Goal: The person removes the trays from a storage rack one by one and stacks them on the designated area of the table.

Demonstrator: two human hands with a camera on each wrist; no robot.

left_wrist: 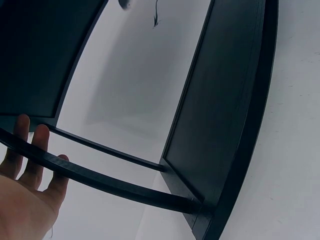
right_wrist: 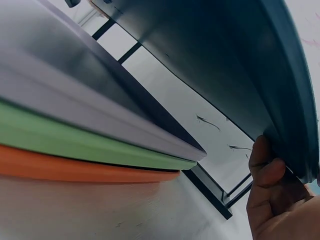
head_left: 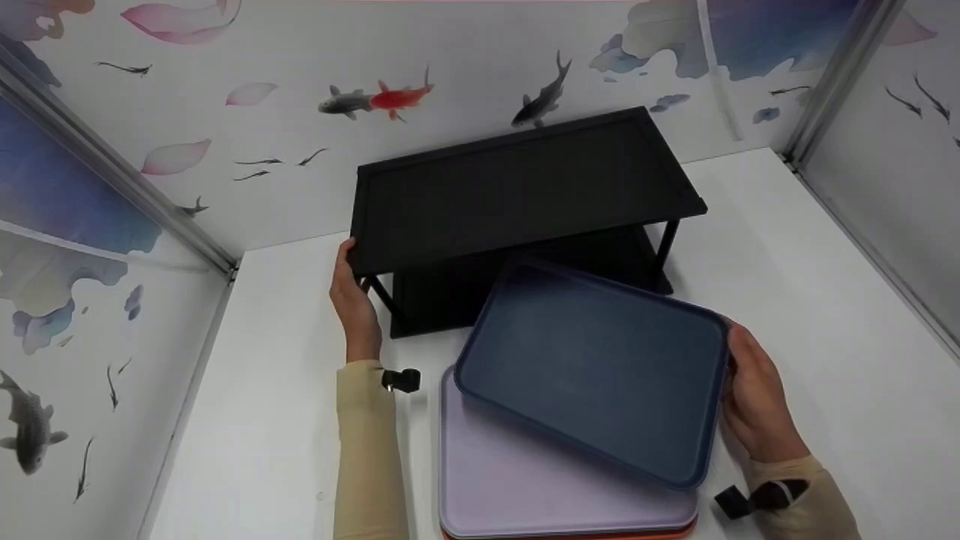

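A dark blue tray (head_left: 592, 375) is held tilted by my right hand (head_left: 761, 401), which grips its right edge. In the right wrist view, curled fingers (right_wrist: 267, 170) lie under the rim of that tray. Beneath it is a stack of trays, with a lilac tray (head_left: 517, 480) on top, a green tray (right_wrist: 90, 140) in the middle and an orange tray (right_wrist: 75, 167) at the bottom. My left hand (head_left: 356, 315) holds the left end of a black two-tier rack (head_left: 525, 191). From the left wrist, its fingers (left_wrist: 35, 155) show around the rack's side bar, by the upper shelf.
The rack stands at the back of a white table (head_left: 262, 420), against a wall (head_left: 465, 45) printed with fish and petals. Side walls with metal corner posts (head_left: 120, 157) close in the left and right. The blue tray's far corner reaches the rack's lower shelf opening.
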